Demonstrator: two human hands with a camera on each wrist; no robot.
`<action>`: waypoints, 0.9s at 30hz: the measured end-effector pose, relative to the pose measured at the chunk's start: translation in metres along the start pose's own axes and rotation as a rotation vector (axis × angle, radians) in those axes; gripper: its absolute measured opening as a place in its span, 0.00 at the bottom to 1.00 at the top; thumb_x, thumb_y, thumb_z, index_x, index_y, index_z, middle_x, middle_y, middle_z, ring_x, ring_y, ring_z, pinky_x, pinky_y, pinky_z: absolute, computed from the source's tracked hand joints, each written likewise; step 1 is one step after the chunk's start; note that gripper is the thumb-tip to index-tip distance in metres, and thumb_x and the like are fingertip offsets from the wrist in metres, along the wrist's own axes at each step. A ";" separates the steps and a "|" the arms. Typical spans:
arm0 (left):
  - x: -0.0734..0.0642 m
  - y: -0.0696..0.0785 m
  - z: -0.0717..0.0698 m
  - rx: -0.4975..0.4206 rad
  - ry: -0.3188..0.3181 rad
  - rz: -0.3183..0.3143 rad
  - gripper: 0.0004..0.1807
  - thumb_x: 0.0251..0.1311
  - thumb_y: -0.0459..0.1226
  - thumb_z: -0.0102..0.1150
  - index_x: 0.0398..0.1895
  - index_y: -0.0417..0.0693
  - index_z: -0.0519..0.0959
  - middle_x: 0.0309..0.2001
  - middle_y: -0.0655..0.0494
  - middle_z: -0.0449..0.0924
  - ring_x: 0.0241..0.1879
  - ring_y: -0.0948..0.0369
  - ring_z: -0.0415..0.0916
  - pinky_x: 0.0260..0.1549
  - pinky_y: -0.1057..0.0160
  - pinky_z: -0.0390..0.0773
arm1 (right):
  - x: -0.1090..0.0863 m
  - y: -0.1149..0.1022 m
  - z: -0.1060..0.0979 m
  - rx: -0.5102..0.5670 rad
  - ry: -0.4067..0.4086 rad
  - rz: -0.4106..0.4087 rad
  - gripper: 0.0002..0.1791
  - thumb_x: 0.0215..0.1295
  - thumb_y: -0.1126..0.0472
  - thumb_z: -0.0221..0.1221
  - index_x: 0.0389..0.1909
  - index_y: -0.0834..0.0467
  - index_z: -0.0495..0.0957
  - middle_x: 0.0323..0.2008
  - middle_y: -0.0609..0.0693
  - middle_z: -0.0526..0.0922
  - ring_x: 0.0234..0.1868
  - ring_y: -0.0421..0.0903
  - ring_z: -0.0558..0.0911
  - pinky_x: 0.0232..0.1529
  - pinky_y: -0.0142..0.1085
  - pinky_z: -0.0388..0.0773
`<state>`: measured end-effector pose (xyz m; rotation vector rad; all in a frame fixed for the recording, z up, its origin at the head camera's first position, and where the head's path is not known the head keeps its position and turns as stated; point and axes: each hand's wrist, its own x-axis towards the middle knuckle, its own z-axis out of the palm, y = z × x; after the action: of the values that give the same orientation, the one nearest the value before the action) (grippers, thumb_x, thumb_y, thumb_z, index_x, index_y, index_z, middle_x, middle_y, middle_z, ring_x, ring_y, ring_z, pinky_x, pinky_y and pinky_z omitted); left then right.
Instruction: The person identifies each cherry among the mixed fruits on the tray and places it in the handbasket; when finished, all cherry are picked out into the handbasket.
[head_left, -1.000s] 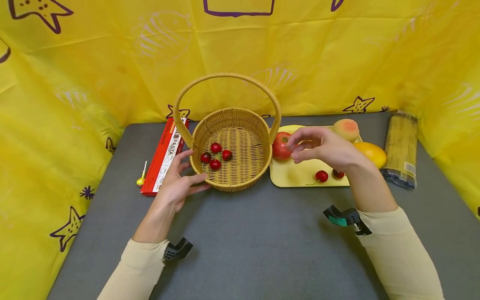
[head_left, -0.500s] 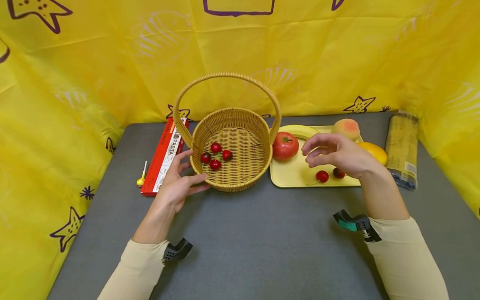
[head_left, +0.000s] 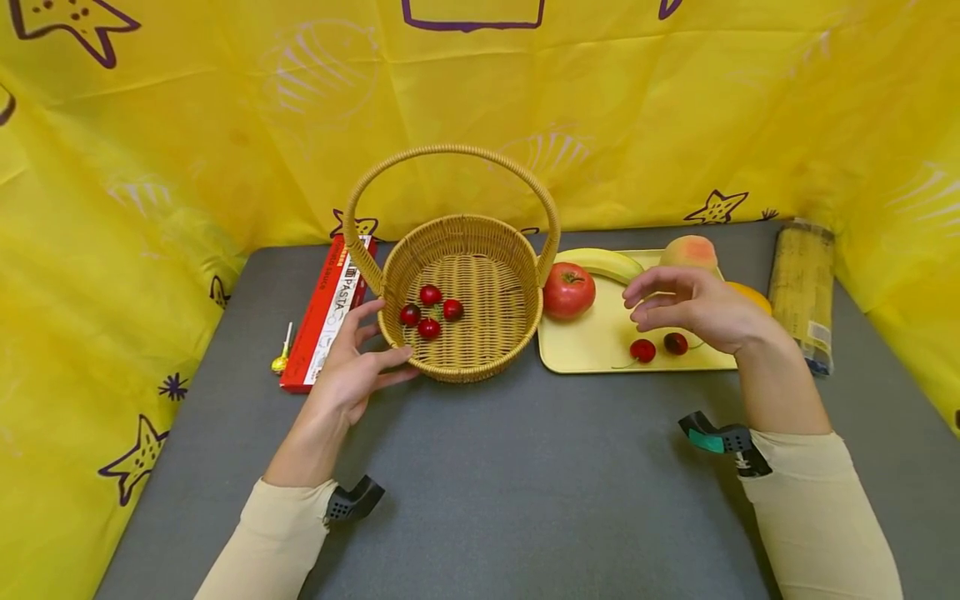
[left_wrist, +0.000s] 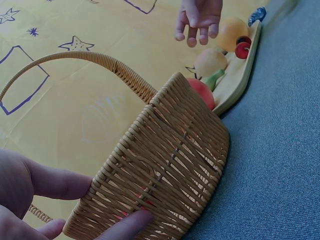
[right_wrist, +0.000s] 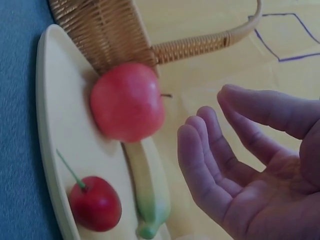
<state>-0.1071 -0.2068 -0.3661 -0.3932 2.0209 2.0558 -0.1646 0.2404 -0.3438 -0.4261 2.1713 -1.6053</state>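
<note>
Between the hands [head_left: 358,367], basket [head_left: 495,312], cherries [head_left: 453,310] inside

Recognizable as a staged tabletop booth: enclosed at rear and sides by printed yellow cloth [head_left: 465,92], furnished with a grey table [head_left: 525,483], equipped with wrist-worn cameras [head_left: 720,438].

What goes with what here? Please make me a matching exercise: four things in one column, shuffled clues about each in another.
1. Round tan wicker basket
2. Long red-and-white pasta box
3. Flat pale-yellow rectangular tray
4. Long yellowish wrapped package

A. Beside a small yellow lollipop on a white stick
B. At the right end of the grey table
C. Contains four round red cherries
D. Bears a curved yellow banana

Pairs: 1-C, 2-A, 3-D, 4-B
</note>
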 end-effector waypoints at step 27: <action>0.000 0.000 0.001 0.005 0.007 -0.002 0.47 0.68 0.24 0.61 0.82 0.59 0.51 0.75 0.40 0.52 0.57 0.43 0.80 0.48 0.49 0.89 | -0.001 0.015 -0.010 -0.273 -0.048 0.147 0.17 0.69 0.69 0.64 0.57 0.65 0.78 0.57 0.63 0.80 0.55 0.55 0.84 0.42 0.42 0.87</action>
<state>-0.1074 -0.2060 -0.3664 -0.4013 2.0282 2.0507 -0.1687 0.2531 -0.3551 -0.3699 2.3339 -1.2139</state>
